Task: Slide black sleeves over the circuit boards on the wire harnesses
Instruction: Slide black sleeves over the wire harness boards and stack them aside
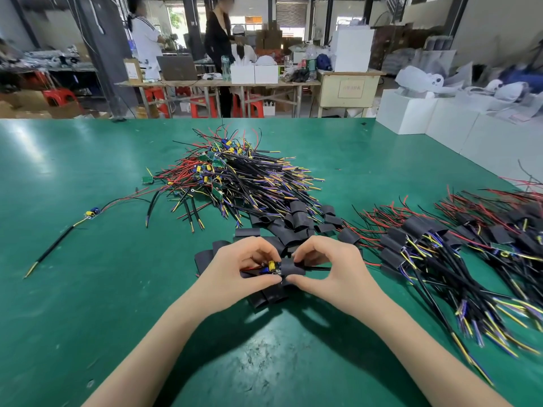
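Observation:
Low over the green table (88, 289), my left hand (235, 271) pinches a small circuit board (270, 267) with yellow and blue parts. My right hand (326, 268) pinches a black sleeve (291, 268) whose left mouth meets the board's right end. The harness's black cable (317, 268) runs out to the right between my right fingers. Loose black sleeves (293, 221) lie under and behind both hands. A big heap of bare harnesses (235, 177) sits further back at the centre.
Sleeved harnesses (440, 245) are piled along the right side of the table. One single harness (91, 213) lies apart at the left. White boxes (411, 113) stand at the far right edge. People stand at benches beyond the table.

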